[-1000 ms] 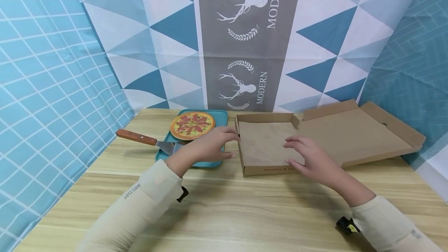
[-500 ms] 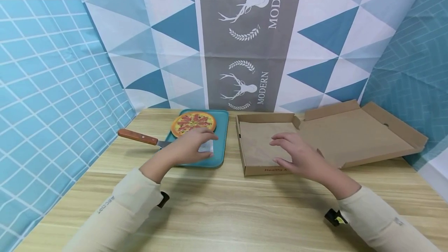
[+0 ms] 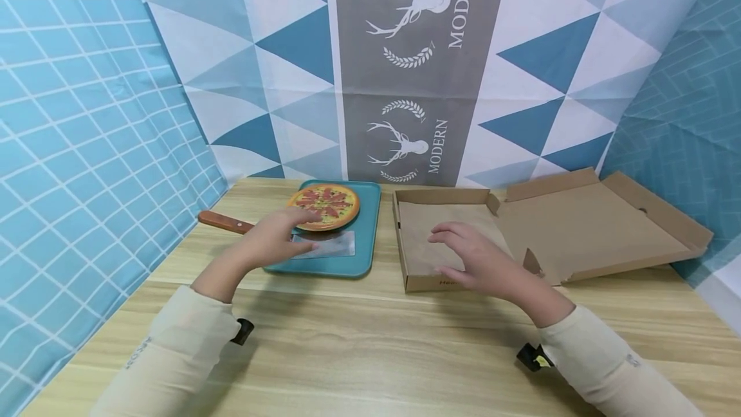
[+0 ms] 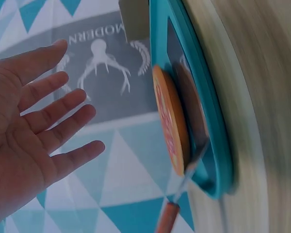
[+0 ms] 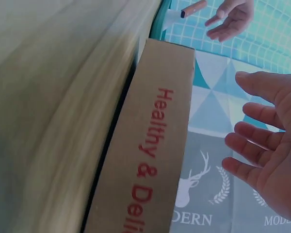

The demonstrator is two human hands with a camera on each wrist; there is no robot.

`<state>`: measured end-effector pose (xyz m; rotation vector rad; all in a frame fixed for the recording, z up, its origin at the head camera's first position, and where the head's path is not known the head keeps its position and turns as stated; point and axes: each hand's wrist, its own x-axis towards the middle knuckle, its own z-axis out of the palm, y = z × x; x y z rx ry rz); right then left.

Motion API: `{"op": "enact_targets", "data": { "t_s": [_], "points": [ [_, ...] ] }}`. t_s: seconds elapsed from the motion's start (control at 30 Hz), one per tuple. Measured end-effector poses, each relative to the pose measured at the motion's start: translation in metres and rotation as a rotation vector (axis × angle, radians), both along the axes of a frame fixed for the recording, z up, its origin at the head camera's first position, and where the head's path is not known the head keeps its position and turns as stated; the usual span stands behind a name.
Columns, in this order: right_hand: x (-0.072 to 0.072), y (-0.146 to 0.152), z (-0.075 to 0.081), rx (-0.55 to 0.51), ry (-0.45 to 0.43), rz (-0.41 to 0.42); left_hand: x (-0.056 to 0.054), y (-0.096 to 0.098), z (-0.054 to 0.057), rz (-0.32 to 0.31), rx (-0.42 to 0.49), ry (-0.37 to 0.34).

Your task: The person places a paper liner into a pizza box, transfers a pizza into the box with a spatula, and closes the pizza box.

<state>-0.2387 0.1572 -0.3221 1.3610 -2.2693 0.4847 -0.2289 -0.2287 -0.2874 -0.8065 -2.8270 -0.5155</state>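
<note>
Head view: we are getting bright, even light, soft shadows falling on the table (image 3: 370,359). Both wrist views: we are seeing it dimmer, blurred.

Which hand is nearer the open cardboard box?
The right hand, close to the cardboard box; the left hand is by the blue tray and pizza instead.
</note>
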Motion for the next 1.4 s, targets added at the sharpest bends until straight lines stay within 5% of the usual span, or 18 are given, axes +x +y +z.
{"op": "enact_targets", "data": {
  "t_s": [0.23,0.6,0.87,1.07,1.4],
  "points": [
    [0.003,-0.012,0.000,0.091,-0.152,-0.042,-0.002,-0.026,-0.002,0.106,-0.069,0.034],
    [0.003,-0.014,0.002,0.138,-0.193,-0.058,-0.014,-0.077,-0.005,0.197,-0.237,0.156],
    [0.003,-0.013,-0.002,0.148,-0.217,-0.070,-0.028,-0.105,-0.001,0.298,-0.365,0.047],
    [0.004,-0.012,-0.004,0.142,-0.225,-0.064,-0.037,-0.114,-0.002,0.318,-0.390,0.025],
    [0.004,-0.010,-0.007,0.148,-0.236,-0.052,-0.036,-0.117,0.001,0.289,-0.312,-0.105]
  ]
}}
